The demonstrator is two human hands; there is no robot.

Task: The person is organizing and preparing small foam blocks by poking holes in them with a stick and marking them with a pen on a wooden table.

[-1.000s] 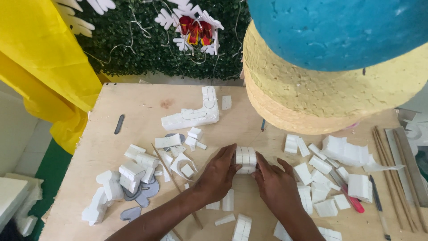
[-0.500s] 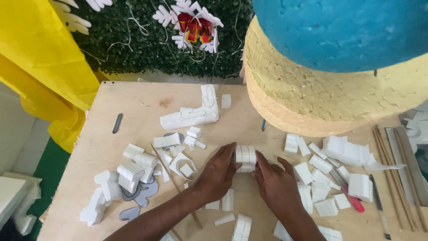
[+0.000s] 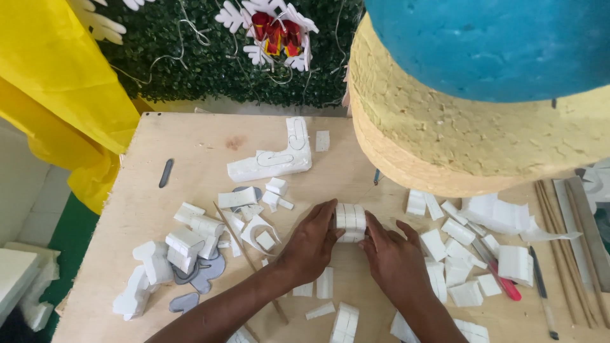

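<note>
A: Hands on the surface: two, left and right. Foam stack between them: one, three or four slabs.

B: L-shaped foam piece: one. Red-handled tool: one. Loose white offcuts: dozens, too many to count. Wooden sticks at far right: several, number unclear.

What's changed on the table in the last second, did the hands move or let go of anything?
Nothing visibly changed. The left hand and right hand still press the small stack of white foam pieces between them on the board, grip unchanged. The L-shaped foam piece, the loose foam bits around the hands and the red cutter lie where they were.
</note>
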